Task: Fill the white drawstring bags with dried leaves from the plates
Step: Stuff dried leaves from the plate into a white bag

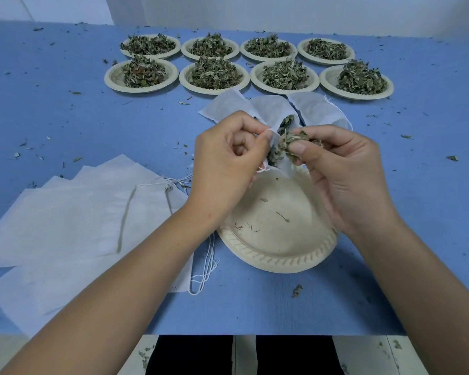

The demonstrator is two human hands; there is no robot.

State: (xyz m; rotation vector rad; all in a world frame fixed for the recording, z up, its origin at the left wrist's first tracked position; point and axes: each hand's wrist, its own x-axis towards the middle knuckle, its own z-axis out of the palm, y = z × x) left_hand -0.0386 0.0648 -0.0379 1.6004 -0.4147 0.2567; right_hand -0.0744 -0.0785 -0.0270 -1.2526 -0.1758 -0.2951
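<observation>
In the middle of the frame, the left hand (228,155) pinches the open edge of a white bag (271,115) with some leaves inside. The right hand (344,174) pinches a clump of dried leaves (290,147) at its mouth. The hands hide the bag's bottom. Just below is a nearly bare plate (282,239). Eight heaped plates (111,77) fill the top, and flat bags (65,226) lie lower left on the blue worktop (65,117).

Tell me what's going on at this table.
A person is filling a white drawstring bag. The left hand pinches the bag's mouth open above a nearly empty plate, while the right hand holds a clump of dried leaves at the opening. Some leaves show inside the bag. Eight heaped plates sit at the back of the blue table, and flat empty bags lie to the left.
</observation>
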